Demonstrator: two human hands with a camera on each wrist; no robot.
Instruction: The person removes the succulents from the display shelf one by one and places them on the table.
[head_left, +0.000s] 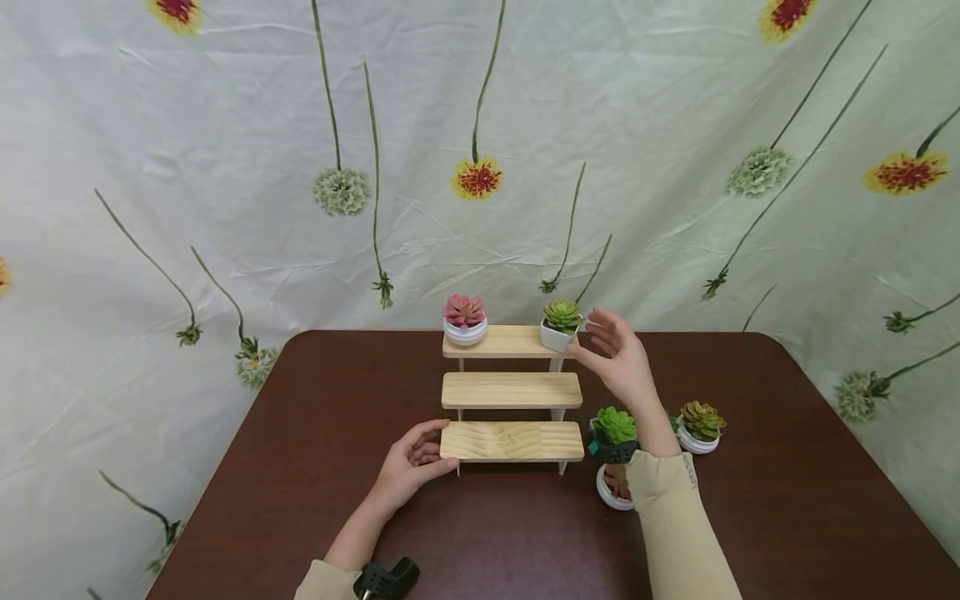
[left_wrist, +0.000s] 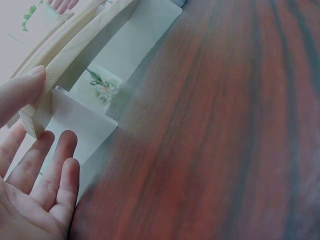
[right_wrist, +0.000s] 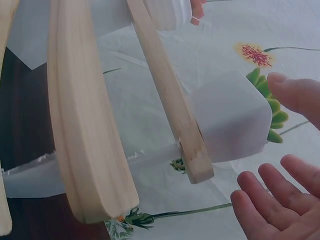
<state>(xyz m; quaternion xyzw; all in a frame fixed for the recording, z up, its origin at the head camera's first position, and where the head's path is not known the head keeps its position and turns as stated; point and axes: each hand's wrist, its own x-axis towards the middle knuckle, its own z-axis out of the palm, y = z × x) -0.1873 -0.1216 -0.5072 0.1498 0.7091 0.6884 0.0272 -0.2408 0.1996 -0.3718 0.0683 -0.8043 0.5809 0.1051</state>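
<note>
A three-tier wooden shelf stand with white supports stands on the table. My left hand holds the left end of its lowest board, the thumb on one face and fingertips at the edge in the left wrist view. On the top board's right end sits a green succulent in an angular white pot. Close beside that pot is my right hand, thumb and fingers spread around its side with a gap showing in the right wrist view. A pink succulent in a round white pot occupies the top board's left end.
To the right of the stand, a bright green succulent, a reddish succulent and a brownish-green succulent stand on the dark table, partly behind the right forearm. A flower-printed cloth hangs behind the table.
</note>
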